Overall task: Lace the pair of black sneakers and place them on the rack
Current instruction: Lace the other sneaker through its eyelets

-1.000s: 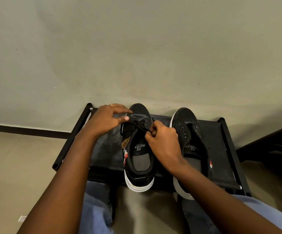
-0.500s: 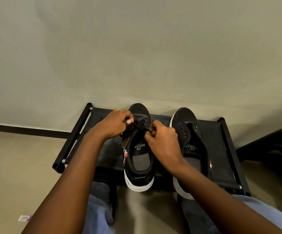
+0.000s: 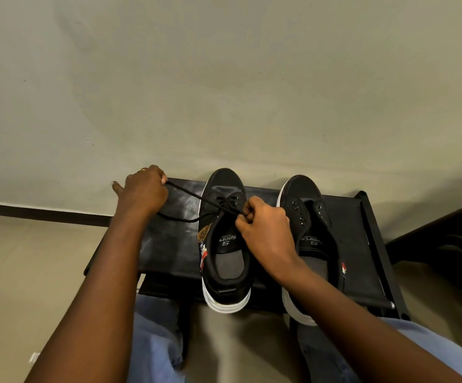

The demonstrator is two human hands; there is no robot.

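At the left edge of the rack, my left hand grips the thin black cord shoelace, fingers curled round it. Change noted: half a second ago this hand sat close against the eyelets; it has since drawn out to the left, and the lace now runs taut from my fist to the shoe, with a slack length trailing below across the shelf. Meaning, as I judge it: one crossing is being pulled snug; upper eyelets remain to thread.

My right hand pinches the lace's other end at the tongue, fingers curled, position unchanged.

Item one: black low-top sneaker with white sole, left of the pair. Partly laced. Long axis runs away from me, toe to the wall, heel overhanging the near edge.

Item two: matching black sneaker, right of the pair. Eyelets bare, no lace seen. Same axis, toe to the wall, just beside item one.

Both rest on the black fabric-topped shoe rack.
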